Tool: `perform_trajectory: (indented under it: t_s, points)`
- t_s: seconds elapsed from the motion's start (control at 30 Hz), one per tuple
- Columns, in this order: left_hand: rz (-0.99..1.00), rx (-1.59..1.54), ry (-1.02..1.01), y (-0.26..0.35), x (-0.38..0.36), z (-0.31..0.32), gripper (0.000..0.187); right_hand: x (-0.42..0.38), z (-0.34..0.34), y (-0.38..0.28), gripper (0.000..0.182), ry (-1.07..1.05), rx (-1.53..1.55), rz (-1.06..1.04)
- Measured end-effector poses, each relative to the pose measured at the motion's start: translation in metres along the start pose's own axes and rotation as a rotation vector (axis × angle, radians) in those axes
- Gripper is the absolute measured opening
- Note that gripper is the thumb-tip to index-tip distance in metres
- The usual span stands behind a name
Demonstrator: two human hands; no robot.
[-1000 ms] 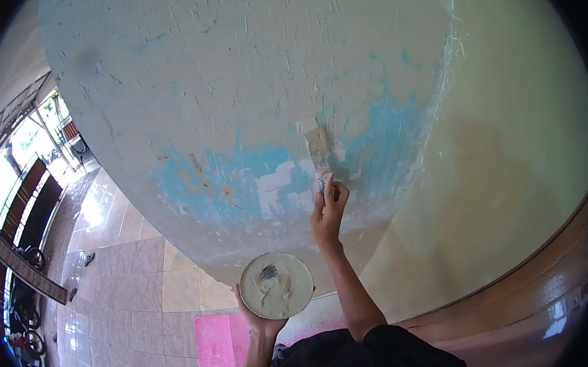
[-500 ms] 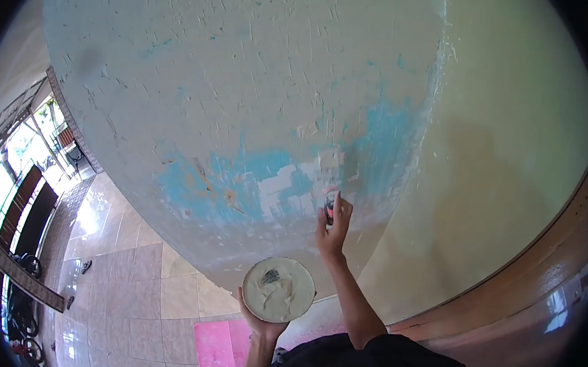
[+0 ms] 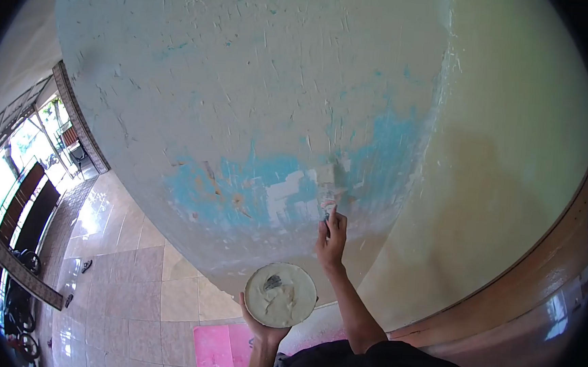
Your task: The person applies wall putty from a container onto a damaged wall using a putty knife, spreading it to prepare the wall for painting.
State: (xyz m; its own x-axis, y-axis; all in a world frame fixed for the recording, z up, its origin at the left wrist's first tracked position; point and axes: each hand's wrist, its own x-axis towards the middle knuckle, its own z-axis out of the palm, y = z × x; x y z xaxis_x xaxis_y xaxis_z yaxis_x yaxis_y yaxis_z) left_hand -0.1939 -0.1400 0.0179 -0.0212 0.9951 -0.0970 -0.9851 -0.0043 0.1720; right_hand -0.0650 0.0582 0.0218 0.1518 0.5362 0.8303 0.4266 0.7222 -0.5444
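Observation:
My right hand [image 3: 332, 247] grips a putty knife [image 3: 327, 201] by its handle, index finger stretched along it. Its blade lies against the wall [image 3: 232, 97], over white filler at the edge of a patch of bare blue paint [image 3: 268, 168]. Most of the handle is hidden by my fingers. Lower down, my left hand [image 3: 266, 331] holds a round bowl [image 3: 247, 310] from below, with the thumb up at its left rim. Creamy white putty [image 3: 289, 296] fills the bowl, with a dark grey smear on top.
A pale yellow-green wall [image 3: 506, 171] meets the patched wall at a corner on the right. Below lie floor tiles [image 3: 123, 287] and a pink sheet [image 3: 214, 352]. Parked motorcycles [image 3: 22, 314] and a doorway to outside are at the far left.
The putty knife has tilted and come slightly down the wall in my right hand, so less of its handle shows. The bowl stays in my left hand. My view has shifted slightly.

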Motion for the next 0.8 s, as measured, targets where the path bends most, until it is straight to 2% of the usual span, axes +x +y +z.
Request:
perform_trajectory:
  t_s: [0.03,0.2,0.3,0.33,0.43,0.53,0.63,0.73,0.8]
  points:
    - [-0.007,0.0,0.006,0.001,0.001,-0.001,0.072,0.0,0.001,-0.001,0.054,0.068,-0.006,-0.076]
    - [-0.016,0.034,0.032,-0.002,-0.001,0.005,0.075,0.058,0.003,-0.035,0.055,-0.029,0.057,-0.035]
    - [-0.007,-0.006,0.034,0.001,-0.002,-0.001,0.073,0.043,0.007,-0.022,0.055,-0.086,0.023,-0.017]
    - [0.0,-0.048,0.036,0.0,0.0,-0.003,0.071,0.029,0.009,-0.013,0.052,-0.038,-0.011,-0.097]
    - [0.019,-0.006,-0.01,-0.001,-0.002,0.004,0.071,-0.012,0.005,0.0,0.052,-0.058,-0.029,-0.079]
    - [0.057,-0.03,0.03,0.001,0.001,-0.002,0.072,0.001,0.006,-0.006,0.053,-0.021,0.024,-0.113]
    - [0.04,-0.04,0.052,-0.002,-0.003,-0.001,0.072,0.049,0.008,-0.033,0.055,-0.044,0.026,-0.076]
    - [0.034,-0.018,0.049,0.0,-0.003,-0.002,0.072,0.05,0.016,-0.029,0.054,-0.061,-0.001,-0.074]
    - [0.05,-0.014,0.048,0.0,-0.001,-0.004,0.072,0.018,0.017,-0.01,0.055,-0.08,-0.011,-0.057]
